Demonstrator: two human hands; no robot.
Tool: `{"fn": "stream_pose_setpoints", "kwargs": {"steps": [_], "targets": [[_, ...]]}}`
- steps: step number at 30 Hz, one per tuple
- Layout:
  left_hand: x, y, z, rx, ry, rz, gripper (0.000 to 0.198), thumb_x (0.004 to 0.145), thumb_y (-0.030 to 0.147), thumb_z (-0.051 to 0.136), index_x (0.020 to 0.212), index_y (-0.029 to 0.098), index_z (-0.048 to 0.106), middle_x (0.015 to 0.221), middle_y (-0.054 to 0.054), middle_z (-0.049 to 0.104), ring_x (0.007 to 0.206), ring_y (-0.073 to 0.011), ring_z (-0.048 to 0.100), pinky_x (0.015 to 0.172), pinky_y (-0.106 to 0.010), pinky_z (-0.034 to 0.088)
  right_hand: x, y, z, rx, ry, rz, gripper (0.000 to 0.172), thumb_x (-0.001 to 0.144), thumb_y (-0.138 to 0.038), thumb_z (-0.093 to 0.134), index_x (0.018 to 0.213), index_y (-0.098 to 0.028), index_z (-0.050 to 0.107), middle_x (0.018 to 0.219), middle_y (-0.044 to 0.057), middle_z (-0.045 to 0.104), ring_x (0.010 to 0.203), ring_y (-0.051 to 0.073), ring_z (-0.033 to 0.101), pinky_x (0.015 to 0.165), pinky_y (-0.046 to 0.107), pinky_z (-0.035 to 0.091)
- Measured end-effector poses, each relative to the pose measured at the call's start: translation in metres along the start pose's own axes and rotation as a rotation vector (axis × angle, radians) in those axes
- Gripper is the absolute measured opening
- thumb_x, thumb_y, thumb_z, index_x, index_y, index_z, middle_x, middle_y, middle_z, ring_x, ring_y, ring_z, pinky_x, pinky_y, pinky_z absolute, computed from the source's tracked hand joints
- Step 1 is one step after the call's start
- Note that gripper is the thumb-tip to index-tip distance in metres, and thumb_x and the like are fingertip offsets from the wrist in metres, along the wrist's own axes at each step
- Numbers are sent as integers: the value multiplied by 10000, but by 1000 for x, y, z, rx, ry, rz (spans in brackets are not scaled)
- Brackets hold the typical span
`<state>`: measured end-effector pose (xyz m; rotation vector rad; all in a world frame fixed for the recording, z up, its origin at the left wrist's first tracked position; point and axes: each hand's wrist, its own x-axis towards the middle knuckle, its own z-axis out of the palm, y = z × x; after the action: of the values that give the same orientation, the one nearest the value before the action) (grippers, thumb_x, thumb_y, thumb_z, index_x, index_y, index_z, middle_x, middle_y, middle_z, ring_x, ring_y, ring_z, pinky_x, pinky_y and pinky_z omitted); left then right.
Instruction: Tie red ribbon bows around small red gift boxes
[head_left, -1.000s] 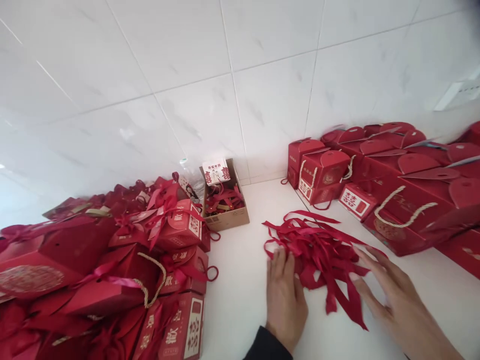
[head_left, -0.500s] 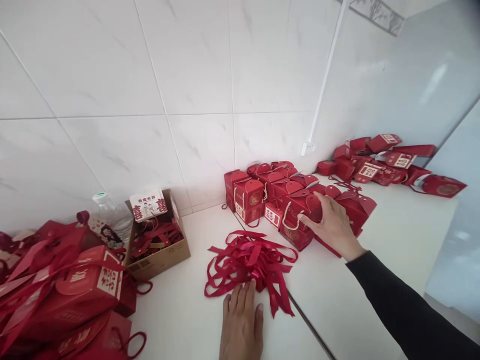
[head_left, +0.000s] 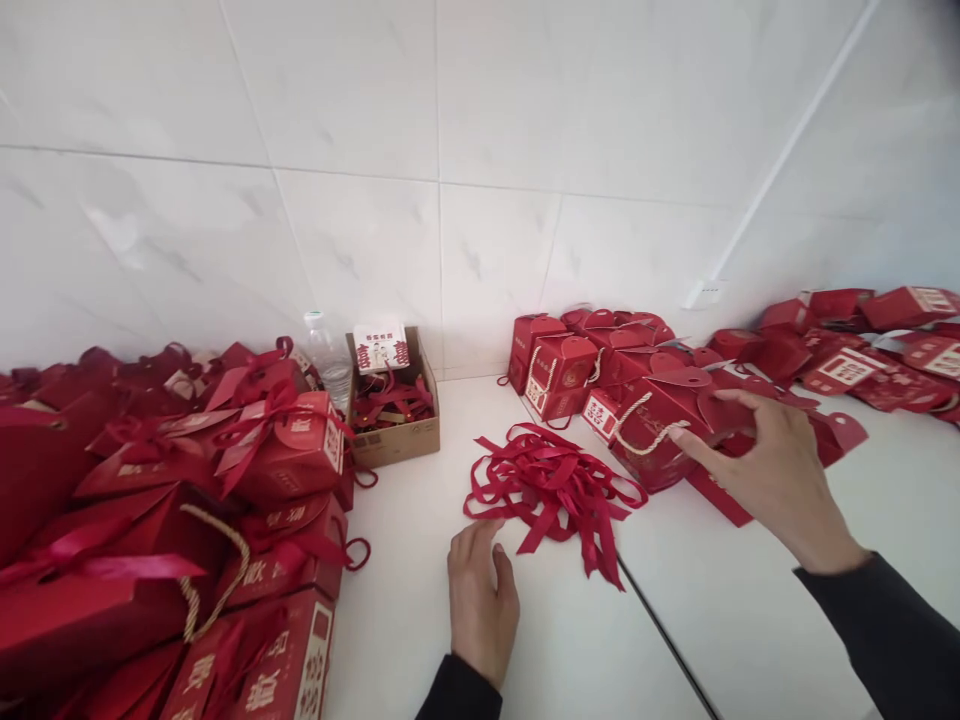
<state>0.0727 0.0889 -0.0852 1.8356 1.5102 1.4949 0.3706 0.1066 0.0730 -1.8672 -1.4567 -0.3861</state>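
My right hand (head_left: pixel 772 480) is closed around the near end of a red gift box (head_left: pixel 652 430) with a gold rope handle. Its thumb is by the handle and its fingers lie over the scalloped top flaps; their tips are partly hidden. A heap of red ribbons (head_left: pixel 555 485) lies on the white table to the left of this box. At the heap's near left edge rests my left hand (head_left: pixel 484 595), fingers slightly curved and thumb apart, holding nothing. Whether its fingertips touch a ribbon I cannot tell.
Several red boxes tied with ribbon (head_left: pixel 285 450) are piled at the left. Behind them stand a clear plastic bottle (head_left: pixel 328 365) and a cardboard box (head_left: pixel 397 445) with a printed card (head_left: pixel 380 348). More red boxes (head_left: pixel 832 360) lie at the back right, near the tiled wall (head_left: pixel 495 270).
The view has turned left, showing more of the ribbon-tied pile. My left hand has drawn back from the ribbons to their edge. My right hand stays at the same gift box.
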Motion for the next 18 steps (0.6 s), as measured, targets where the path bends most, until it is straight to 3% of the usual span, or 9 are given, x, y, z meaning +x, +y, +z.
{"fn": "stream_pose_setpoints", "kwargs": {"steps": [5,7,9,11,13,14,16,18], "targets": [[-5,-3,-27,-60,159,-126,252,1027,222,449,1138,202,675,1106,-97,717,1063,-238,684,927,-401,564,-95,-62,10,184,-292,-223,567,811,-604,738,1284,-326,595,1279,98,665,1150,341,691,932,461,609],[-14,-2,-41,-74,207,-162,263,1063,292,433,1176,205,653,1155,-98,699,1101,-231,672,945,-383,548,-134,-86,18,259,-362,-258,616,829,-553,763,1349,-296,555,1332,139,635,1225,354,668,943,467,619],[-25,0,-55,-102,224,-173,304,1081,345,403,1231,211,631,1229,-102,683,1149,-235,649,977,-387,529,-156,-103,21,318,-454,-305,747,838,-632,751,1454,-302,490,1394,158,627,1264,363,660,903,446,642],[-36,2,-66,-162,207,-197,342,1081,405,404,1272,224,623,1297,-103,668,1192,-246,627,1014,-402,512,-155,-111,22,383,-573,-293,704,897,-710,637,1469,-322,499,1403,131,651,1242,329,683,890,410,645],[-43,6,-72,-211,194,-257,383,1075,462,407,1300,237,620,1354,-104,651,1240,-263,604,1059,-430,488,-135,-109,28,386,-600,-181,447,1045,-612,436,1324,-308,606,1232,84,736,1089,252,744,868,364,639],[-45,8,-73,-224,188,-282,408,1071,489,404,1316,239,614,1379,-108,641,1263,-274,593,1080,-448,475,-121,-106,36,353,-604,-146,407,1089,-535,372,1257,-271,631,1147,87,752,1015,232,752,838,354,635],[-47,13,-72,-240,163,-300,459,1060,538,403,1350,236,592,1411,-123,620,1295,-295,577,1107,-478,457,-95,-100,59,295,-625,-149,328,1102,-419,411,1163,-217,662,1042,83,751,959,222,736,826,369,618],[-46,17,-69,-250,136,-308,487,1048,566,416,1367,233,571,1414,-132,611,1307,-306,570,1116,-495,451,-79,-96,87,215,-662,-168,201,1043,-350,593,1031,-176,694,997,59,734,955,220,713,855,410,596]]}}
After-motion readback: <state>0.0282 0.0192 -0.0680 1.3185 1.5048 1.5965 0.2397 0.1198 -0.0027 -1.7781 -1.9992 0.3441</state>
